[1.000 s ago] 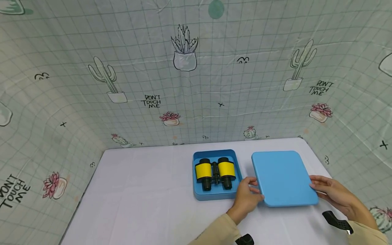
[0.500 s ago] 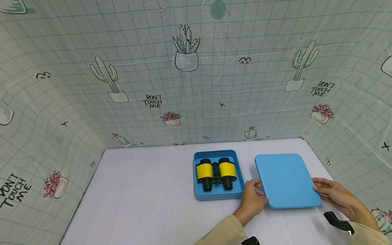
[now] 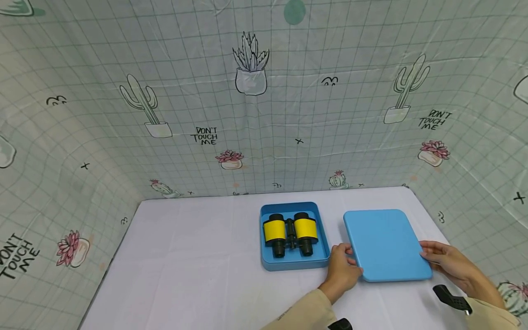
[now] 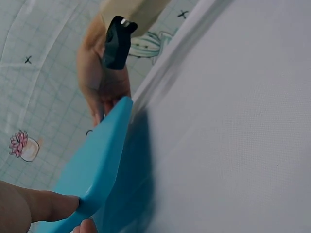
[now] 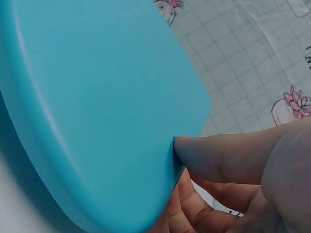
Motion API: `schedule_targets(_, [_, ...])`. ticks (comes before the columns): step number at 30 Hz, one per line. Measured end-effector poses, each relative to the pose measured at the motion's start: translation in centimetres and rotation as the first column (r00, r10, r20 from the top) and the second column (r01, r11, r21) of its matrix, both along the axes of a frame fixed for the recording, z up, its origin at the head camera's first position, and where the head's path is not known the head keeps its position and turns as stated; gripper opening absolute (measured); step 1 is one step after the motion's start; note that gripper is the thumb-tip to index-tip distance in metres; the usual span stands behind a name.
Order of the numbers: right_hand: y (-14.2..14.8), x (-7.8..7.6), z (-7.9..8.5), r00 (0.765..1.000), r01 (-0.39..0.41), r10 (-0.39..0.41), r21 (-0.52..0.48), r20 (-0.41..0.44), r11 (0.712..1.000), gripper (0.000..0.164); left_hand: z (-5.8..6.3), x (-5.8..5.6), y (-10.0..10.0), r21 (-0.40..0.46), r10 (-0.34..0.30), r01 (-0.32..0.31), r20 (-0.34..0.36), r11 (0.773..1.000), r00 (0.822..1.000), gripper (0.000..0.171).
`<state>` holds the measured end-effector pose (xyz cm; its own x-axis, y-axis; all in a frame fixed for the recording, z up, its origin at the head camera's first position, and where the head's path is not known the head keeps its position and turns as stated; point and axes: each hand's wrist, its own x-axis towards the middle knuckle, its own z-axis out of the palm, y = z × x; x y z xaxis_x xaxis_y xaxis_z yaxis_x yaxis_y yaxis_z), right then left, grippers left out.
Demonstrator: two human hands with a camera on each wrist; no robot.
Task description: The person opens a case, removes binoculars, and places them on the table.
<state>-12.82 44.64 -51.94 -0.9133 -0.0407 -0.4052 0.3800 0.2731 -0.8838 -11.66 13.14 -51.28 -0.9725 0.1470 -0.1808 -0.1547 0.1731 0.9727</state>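
Note:
A light blue rounded lid (image 3: pixel 387 245) is held by both hands, its smooth face upward. My left hand (image 3: pixel 343 270) pinches its left edge near the front corner. My right hand (image 3: pixel 451 266) grips the opposite edge, thumb on top and fingers curled beneath, as the right wrist view shows. The left wrist view has the lid (image 4: pixel 97 165) close over the cloth, casting a shadow under it. Just left of the left hand, a shallow blue box (image 3: pixel 288 265) sits open, with yellow and black binoculars (image 3: pixel 305 228) lying inside.
White cloth covers the table (image 3: pixel 185 261). A patterned curtain (image 3: pixel 272 114) with cactus prints rises at the back and both sides. Each wrist wears a black mount, such as the right wrist's black mount (image 3: pixel 451 299).
The lid has shifted a little to the right and toward me, and both hands have gone with it. The box and binoculars have stayed where they were.

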Motion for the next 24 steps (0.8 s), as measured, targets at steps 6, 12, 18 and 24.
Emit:
schedule_targets(6, [-0.6,-0.2,0.3,0.999,-0.034,0.036,0.146,-0.005,0.989,0.045,-0.3,-0.1,0.3,-0.025,-0.007,0.007,-0.007,1.0,1.0,0.049])
schedule_targets(12, [-0.9,-0.2,-0.1,0.999,-0.031,0.034,0.213,-0.012,0.977,0.053,-0.9,-0.2,0.5,-0.041,-0.021,0.02,-0.018,0.999,1.0,0.048])
schedule_targets(18, [-1.6,-0.3,-0.4,0.999,-0.03,0.032,0.266,-0.005,0.963,0.053,-1.6,-0.4,0.2,-0.07,-0.036,0.033,-0.044,0.997,0.998,0.044])
schedule_targets(24, [-2.1,-0.3,-0.4,0.999,-0.03,0.036,0.323,-0.014,0.946,0.049,-2.1,-0.5,0.5,-0.078,-0.036,0.035,-0.014,0.996,0.999,0.044])
